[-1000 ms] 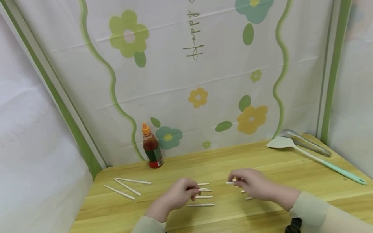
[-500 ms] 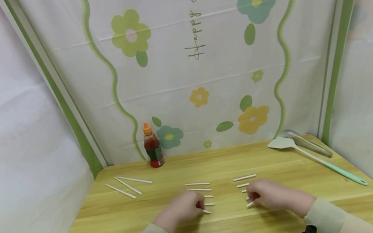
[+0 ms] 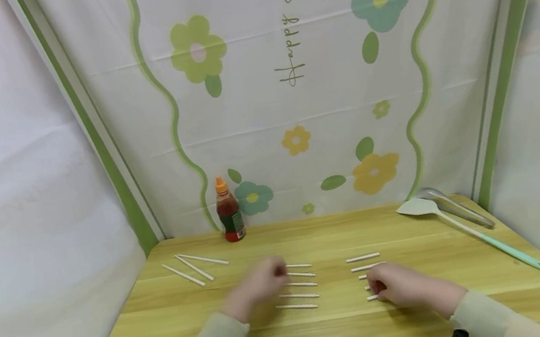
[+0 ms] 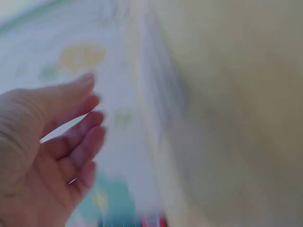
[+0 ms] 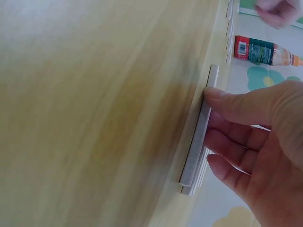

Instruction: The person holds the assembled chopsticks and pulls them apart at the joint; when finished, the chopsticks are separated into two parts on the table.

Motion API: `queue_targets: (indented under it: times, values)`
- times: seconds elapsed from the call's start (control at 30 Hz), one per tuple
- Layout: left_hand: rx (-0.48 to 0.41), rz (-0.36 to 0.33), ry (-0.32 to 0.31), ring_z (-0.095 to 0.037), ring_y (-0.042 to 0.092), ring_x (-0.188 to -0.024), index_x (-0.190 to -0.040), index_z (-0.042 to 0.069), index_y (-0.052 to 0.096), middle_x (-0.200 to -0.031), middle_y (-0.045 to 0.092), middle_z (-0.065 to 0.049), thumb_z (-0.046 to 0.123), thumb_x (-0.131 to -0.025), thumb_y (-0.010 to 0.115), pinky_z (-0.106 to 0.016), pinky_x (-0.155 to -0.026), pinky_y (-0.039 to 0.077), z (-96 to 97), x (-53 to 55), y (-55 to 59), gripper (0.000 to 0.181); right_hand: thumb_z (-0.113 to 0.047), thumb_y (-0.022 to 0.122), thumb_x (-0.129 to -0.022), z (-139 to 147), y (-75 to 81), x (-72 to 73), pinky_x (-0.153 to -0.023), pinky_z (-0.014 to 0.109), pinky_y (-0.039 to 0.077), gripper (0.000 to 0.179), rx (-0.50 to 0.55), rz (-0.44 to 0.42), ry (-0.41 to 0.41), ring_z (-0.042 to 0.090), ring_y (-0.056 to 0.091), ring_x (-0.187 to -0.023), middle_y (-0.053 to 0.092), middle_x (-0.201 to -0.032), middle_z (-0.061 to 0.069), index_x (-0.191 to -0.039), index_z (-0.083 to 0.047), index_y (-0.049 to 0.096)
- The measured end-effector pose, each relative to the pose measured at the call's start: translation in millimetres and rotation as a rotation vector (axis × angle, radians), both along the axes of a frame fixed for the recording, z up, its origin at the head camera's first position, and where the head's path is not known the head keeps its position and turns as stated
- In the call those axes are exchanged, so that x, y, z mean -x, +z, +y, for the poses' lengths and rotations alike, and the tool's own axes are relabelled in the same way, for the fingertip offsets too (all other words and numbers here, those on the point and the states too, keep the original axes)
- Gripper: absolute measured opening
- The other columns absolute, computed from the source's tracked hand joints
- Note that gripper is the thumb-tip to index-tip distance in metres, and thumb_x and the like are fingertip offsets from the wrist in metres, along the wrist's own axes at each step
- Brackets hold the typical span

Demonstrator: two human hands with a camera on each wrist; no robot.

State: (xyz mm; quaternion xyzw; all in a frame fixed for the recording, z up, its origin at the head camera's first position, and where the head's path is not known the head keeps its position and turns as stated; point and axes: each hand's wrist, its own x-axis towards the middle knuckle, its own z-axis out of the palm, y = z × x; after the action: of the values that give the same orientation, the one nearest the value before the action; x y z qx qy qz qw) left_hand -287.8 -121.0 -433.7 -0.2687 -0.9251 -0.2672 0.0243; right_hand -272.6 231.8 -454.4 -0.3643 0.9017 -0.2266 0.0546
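My left hand (image 3: 258,286), blurred in the head view, is raised above the left column of thin white sticks. In the left wrist view its fingers (image 4: 87,142) are loosely bent with nothing between them. The front stick of that column (image 3: 297,306) lies free on the table. My right hand (image 3: 406,286) is low over the front of the right column. In the right wrist view its thumb and fingers pinch a white stick (image 5: 196,146) close to the tabletop. Further back in that column lies another stick (image 3: 363,258). My right hand partly hides several sticks.
Three loose sticks (image 3: 195,268) lie at the left of the wooden table (image 3: 325,336). A red sauce bottle (image 3: 230,214) stands at the back left. A spatula (image 3: 470,229) and metal tongs (image 3: 457,208) lie at the right. Patterned cloth hangs behind.
My left hand has let go of the front left stick and moved up and back. My right hand has stayed at the front right stick, now lying straighter on the table.
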Motion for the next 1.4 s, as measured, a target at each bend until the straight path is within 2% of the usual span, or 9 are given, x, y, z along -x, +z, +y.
queue_targets:
  times: [0.07, 0.13, 0.27, 0.37, 0.53, 0.77, 0.97, 1.17, 1.4]
  values:
    - [-0.051, 0.032, 0.135, -0.013, 0.052, -0.067, -0.08, 0.011, 0.062, -0.074, 0.055, 0.004, 0.006, -0.089, 0.068, -0.033, -0.06, 0.046, -31.7, 13.3, 6.1, 0.012, 0.003, 0.076, -0.079, 0.8, 0.5, -0.2, -0.059, 0.026, 0.04, 0.027, -0.006, -0.002, -0.003, 0.004, 0.046, -0.066, 0.05, -0.071, -0.011, -0.077, -0.017, 0.058]
    - [-0.024, 0.05, 0.292, -0.018, 0.055, -0.07, -0.085, 0.009, 0.063, -0.077, 0.058, 0.0, 0.005, -0.09, 0.063, -0.039, -0.063, 0.047, -68.4, 21.7, 8.4, 0.007, 0.002, 0.076, -0.08, 1.0, 0.2, -0.2, -0.059, 0.026, 0.04, 0.027, -0.011, -0.005, 0.001, 0.004, 0.046, -0.066, 0.05, -0.072, -0.011, -0.078, -0.017, 0.058]
    - [0.177, 0.013, 0.518, -0.03, 0.06, -0.079, -0.096, 0.002, 0.065, -0.085, 0.063, -0.01, -0.001, -0.087, 0.062, -0.048, -0.07, 0.05, -134.7, 20.1, 2.4, 0.01, 0.001, 0.076, -0.08, 1.6, -1.6, -0.6, -0.059, 0.026, 0.04, 0.026, -0.017, -0.016, 0.004, 0.003, 0.045, -0.066, 0.05, -0.071, -0.011, -0.078, -0.017, 0.058]
    - [0.292, 0.002, 0.566, -0.035, 0.06, -0.083, -0.1, -0.001, 0.066, -0.089, 0.061, -0.015, -0.006, -0.083, 0.062, -0.053, -0.073, 0.05, -166.3, 12.2, -4.0, 0.019, 0.002, 0.076, -0.08, 1.9, -1.8, -1.0, -0.059, 0.026, 0.04, 0.026, -0.01, -0.017, 0.003, 0.003, 0.045, -0.066, 0.05, -0.071, -0.011, -0.078, -0.017, 0.058]
    - [0.281, 0.023, 0.539, -0.032, 0.053, -0.079, -0.091, 0.004, 0.065, -0.085, 0.052, -0.013, -0.009, -0.078, 0.06, -0.05, -0.068, 0.047, -185.1, 5.6, -12.6, 0.018, 0.003, 0.075, -0.08, 2.2, 0.7, -1.9, -0.059, 0.026, 0.041, 0.026, 0.002, -0.03, -0.001, 0.004, 0.046, -0.066, 0.051, -0.072, -0.01, -0.079, -0.017, 0.058]
    - [0.325, 0.083, 0.439, -0.023, 0.049, -0.072, -0.074, 0.014, 0.06, -0.078, 0.047, -0.004, 0.007, -0.081, 0.077, -0.044, -0.067, 0.043, -184.3, 9.3, -16.1, 0.02, 0.004, 0.075, -0.078, 4.1, 2.5, -1.9, -0.06, 0.026, 0.042, 0.027, 0.016, -0.052, -0.005, 0.004, 0.047, -0.067, 0.052, -0.073, -0.009, -0.08, -0.017, 0.059]
    - [0.276, -0.03, 0.407, -0.02, 0.047, -0.068, -0.079, 0.012, 0.056, -0.075, 0.049, -0.002, 0.007, -0.09, 0.07, -0.039, -0.063, 0.041, -170.5, 7.1, -7.1, 0.018, 0.002, 0.076, -0.078, 5.0, 12.9, -2.6, -0.062, 0.028, 0.041, 0.023, 0.037, -0.045, -0.009, 0.006, 0.047, -0.071, 0.052, -0.077, -0.007, -0.084, -0.014, 0.06]
    - [0.089, -0.084, 0.308, -0.017, 0.049, -0.063, -0.086, 0.007, 0.056, -0.071, 0.053, -0.001, 0.003, -0.096, 0.061, -0.034, -0.056, 0.042, -115.0, 11.8, 16.4, 0.012, -0.009, 0.076, -0.086, -8.3, 33.3, -1.7, -0.069, 0.032, 0.047, 0.014, 0.082, 0.047, -0.004, 0.01, 0.053, -0.079, 0.057, -0.087, -0.007, -0.09, -0.012, 0.063]
    - [-0.016, -0.059, 0.116, -0.013, 0.051, -0.062, -0.088, 0.008, 0.059, -0.071, 0.054, 0.002, 0.004, -0.097, 0.06, -0.033, -0.056, 0.044, -27.6, 8.9, 29.0, 0.01, -0.015, 0.074, -0.09, -45.3, 53.9, 2.0, -0.081, 0.036, 0.051, 0.019, 0.114, 0.309, -0.065, 0.015, 0.059, -0.097, 0.06, -0.102, -0.006, -0.105, -0.019, 0.063]
